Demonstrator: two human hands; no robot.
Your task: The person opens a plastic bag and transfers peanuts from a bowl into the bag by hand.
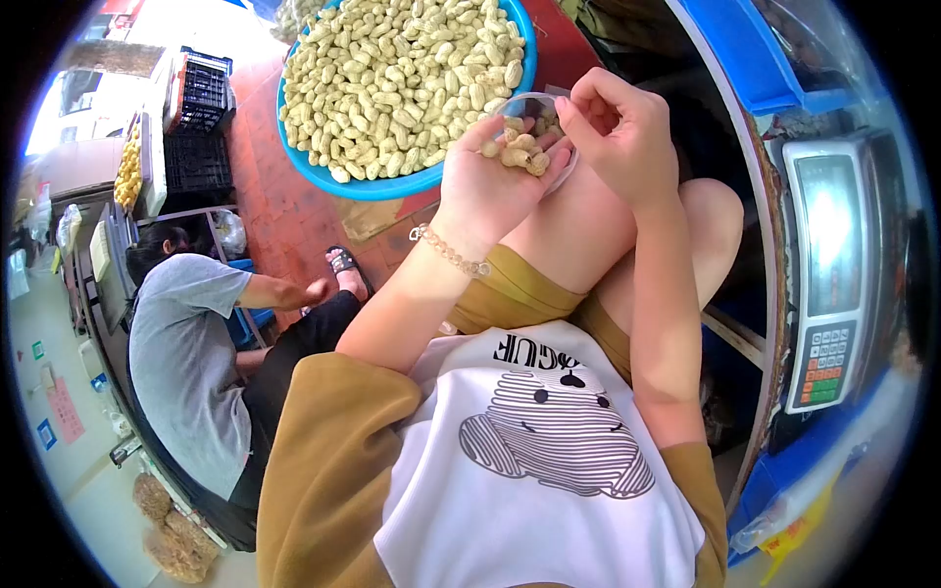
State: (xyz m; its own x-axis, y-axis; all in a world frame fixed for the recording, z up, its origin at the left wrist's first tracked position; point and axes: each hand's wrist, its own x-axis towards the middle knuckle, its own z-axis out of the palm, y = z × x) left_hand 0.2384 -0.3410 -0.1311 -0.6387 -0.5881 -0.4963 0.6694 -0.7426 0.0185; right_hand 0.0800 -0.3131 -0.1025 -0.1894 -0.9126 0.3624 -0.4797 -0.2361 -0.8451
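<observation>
My left hand (485, 186), with a beaded bracelet at the wrist, is turned palm up and cupped around a few peanuts in their shells (524, 154). Just beyond its fingers is a clear plastic container (560, 102), partly hidden by both hands, with more peanuts inside. My right hand (619, 127) hovers beside the container, its fingers curled in with thumb and forefinger close together. Whatever it may pinch is hidden. In front of my knees stands a round blue basin (368, 188), heaped with unshelled peanuts (402, 83).
A seated person (196, 343) in a grey shirt is at my left. Black crates (199, 171) stand behind them on the tiled floor (265, 181). A scale (828, 265) with a keypad stands at my right, near a blue tray (740, 49).
</observation>
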